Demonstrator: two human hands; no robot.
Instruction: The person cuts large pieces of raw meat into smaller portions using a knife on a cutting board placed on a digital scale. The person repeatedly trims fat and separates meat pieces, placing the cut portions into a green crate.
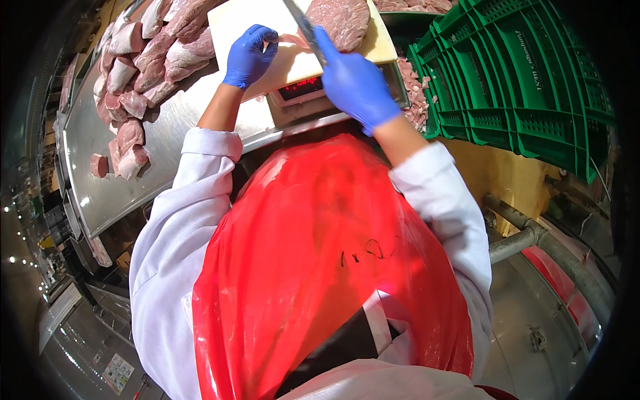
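Observation:
On a white cutting board (292, 67) lies a large slab of pale pink raw meat (343, 25). My right hand (357, 83), in a blue glove, is wrapped round the knife's handle, its forefinger stretched along the knife (303, 28). The blade points away from me and crosses the near left side of the slab. My left hand (249, 59), also blue-gloved, is closed at the board's left side. Its fingertips pinch the end of a thin pink meat strip (295, 41) that reaches toward the blade.
Several thick meat pieces (153, 60) are heaped on the steel table (100, 193) at the left. A scale with a red lit display (301, 90) sits below the board. Small meat cubes (413, 100) lie at the right beside tilted green plastic crates (507, 73). A metal pipe (513, 245) runs lower right.

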